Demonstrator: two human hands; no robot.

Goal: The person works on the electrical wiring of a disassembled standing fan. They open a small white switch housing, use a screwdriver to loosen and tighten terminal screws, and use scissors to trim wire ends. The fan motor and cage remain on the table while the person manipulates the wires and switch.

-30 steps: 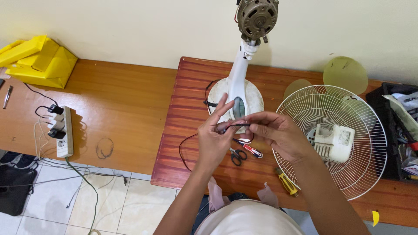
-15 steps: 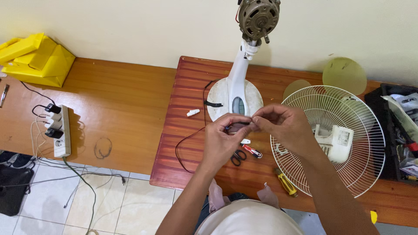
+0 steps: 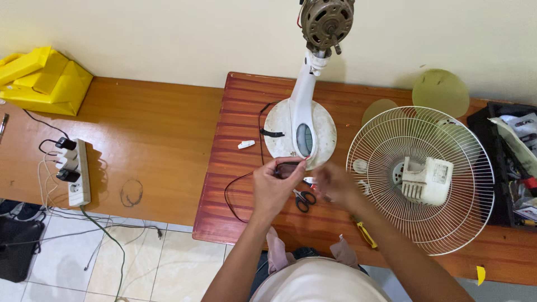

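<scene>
Pale yellow wall runs behind 2 wooden surfaces: a reddish slatted table (image 3: 235,140) on the right and a lower orange-brown bench (image 3: 140,140) on the left, over a tiled floor. On the table's right half lies a white wire fan guard (image 3: 447,223) with a white plastic housing (image 3: 428,180) in its middle. Near the table's back edge stands a white fan stand (image 3: 299,131), its bare motor (image 3: 326,21) on top, a black cable (image 3: 238,190) trailing from its base toward the front edge. At the bench's back left corner sits a yellow folded box (image 3: 45,81); near its left edge lies a white power strip (image 3: 78,173) with black plugs. A black toolbox (image 3: 512,162) occupies the table's right edge.

Left hand (image 3: 271,190) is closed around a small dark part (image 3: 288,168), held just above the fan base's front rim. Right hand (image 3: 335,184) is blurred beside it; whether its fingers are together cannot be told. Black-handled scissors (image 3: 304,199) lie between the 2 hands, and a yellow screwdriver (image 3: 366,234) near the front edge.
</scene>
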